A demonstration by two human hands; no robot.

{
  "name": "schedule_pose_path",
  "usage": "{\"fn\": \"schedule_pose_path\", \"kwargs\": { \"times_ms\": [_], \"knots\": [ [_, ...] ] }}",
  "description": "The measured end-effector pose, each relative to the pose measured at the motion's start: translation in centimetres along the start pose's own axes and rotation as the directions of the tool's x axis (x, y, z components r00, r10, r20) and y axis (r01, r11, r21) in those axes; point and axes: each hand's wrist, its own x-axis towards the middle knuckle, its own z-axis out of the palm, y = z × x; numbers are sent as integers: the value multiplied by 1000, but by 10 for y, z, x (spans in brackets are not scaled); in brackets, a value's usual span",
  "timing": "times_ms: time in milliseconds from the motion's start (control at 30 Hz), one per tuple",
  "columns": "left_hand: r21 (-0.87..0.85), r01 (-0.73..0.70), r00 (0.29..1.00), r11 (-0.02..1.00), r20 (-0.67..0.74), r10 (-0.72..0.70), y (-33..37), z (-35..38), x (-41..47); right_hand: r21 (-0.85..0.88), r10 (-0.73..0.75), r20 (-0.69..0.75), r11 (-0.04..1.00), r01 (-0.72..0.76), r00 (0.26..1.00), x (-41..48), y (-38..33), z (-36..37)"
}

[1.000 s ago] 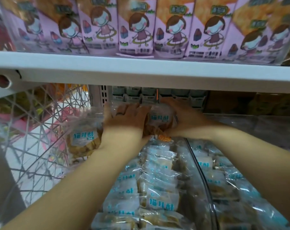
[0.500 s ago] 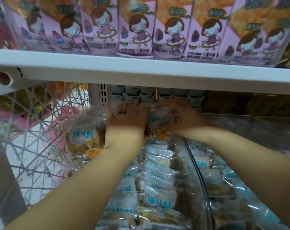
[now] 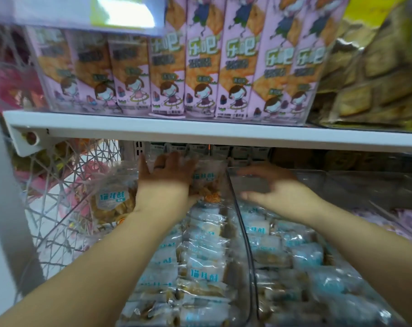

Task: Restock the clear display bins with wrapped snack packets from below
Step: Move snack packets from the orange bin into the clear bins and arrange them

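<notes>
Mid-frame under the shelf (image 3: 200, 134), the snack packet (image 3: 204, 177) touches the flat left hand (image 3: 165, 178); the right hand (image 3: 274, 188) hovers apart, spread, empty.

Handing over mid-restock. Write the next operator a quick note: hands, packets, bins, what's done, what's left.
Left hand: open, flat on the packets at the back of the left bin.
Right hand: open, blurred, above the back of the right bin, apparently holding nothing.
Done: left bin heaped full; right bin filled at the front.
Left: the right bin's back looks bare and probably needs filling.
</notes>
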Motion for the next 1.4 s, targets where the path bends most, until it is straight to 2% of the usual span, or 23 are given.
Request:
{"fn": "schedule_pose_path", "kwargs": {
  "times_ms": [67, 200, 300, 367, 433, 467, 567, 633, 700, 767, 800, 867, 933, 1000, 1067, 1100, 1167, 1233, 1333, 1400],
  "knots": [
    [-9, 19, 998, 1000, 65, -18, 8, -17, -8, -146, 68, 59, 988, -58, 996, -25, 5, -21],
    [-36, 61, 977, 997, 206, -52, 24, -43, -25, -250, 203, 115, 953, -169, 972, -61, 25, -61],
    [-80, 78, 958, 994, 281, -53, 34, -55, -37, -436, 391, 257, 863, -255, 884, -84, 34, -80],
    [-113, 85, 954, 990, 297, -48, 39, -59, -43, -438, 478, 352, 844, -310, 804, -94, 35, -85],
    [-153, 96, 953, 984, 300, -46, 45, -61, -48, -352, 503, 374, 854, -383, 779, -100, 35, -87],
    [-165, 97, 950, 981, 309, -42, 47, -63, -50, -342, 507, 358, 853, -395, 784, -102, 34, -86],
    [-203, 82, 953, 976, 302, -17, 51, -69, -52, -464, 504, 262, 813, -350, 823, -104, 38, -78],
    [-264, 81, 965, 961, 264, -8, 52, -73, -51, -460, 488, 168, 807, -370, 856, -103, 42, -77],
    [-339, 50, 978, 940, 205, 22, 52, -75, -49, -393, 433, 114, 846, -360, 894, -99, 38, -78],
    [-441, -26, 980, 897, 166, 110, 53, -79, -48, -166, 378, 91, 918, -360, 921, -95, 24, -78],
    [-508, -82, 969, 857, 161, 188, 54, -82, -48, 23, 375, 119, 924, -381, 919, -92, 12, -75],
    [-621, -173, 917, 765, 181, 354, 57, -91, -50, 368, 368, 305, 805, -465, 878, -89, -15, -68],
    [-711, -213, 894, 670, 135, 426, 57, -95, -52, 534, 271, 460, 676, -507, 845, -86, -37, -60],
    [-780, -171, 926, 602, 82, 369, 51, -96, -52, 651, 196, 500, 557, -515, 844, -84, -52, -52],
    [-809, -30, 970, 587, 118, 213, 40, -97, -53, 728, 198, 485, 449, -519, 852, -84, -61, -47],
    [-815, 47, 980, 578, 150, 133, 34, -94, -55, 730, 195, 475, 458, -508, 858, -84, -65, -44],
    [-841, 178, 979, 510, 205, -3, 24, -89, -58, 673, 182, 450, 574, -466, 874, -87, -73, -35],
    [-898, 281, 957, 337, 287, -33, 15, -85, -61, 688, 208, 371, 593, -418, 905, -88, -80, -23],
    [-875, 483, 874, -42, 479, 74, 5, -89, -64, 800, 221, 294, 476, -366, 930, -86, -89, -12],
    [-785, 598, 800, -158, 575, 171, -2, -90, -67, 842, 196, 312, 396, -366, 930, -86, -90, -9]
  ]
}}
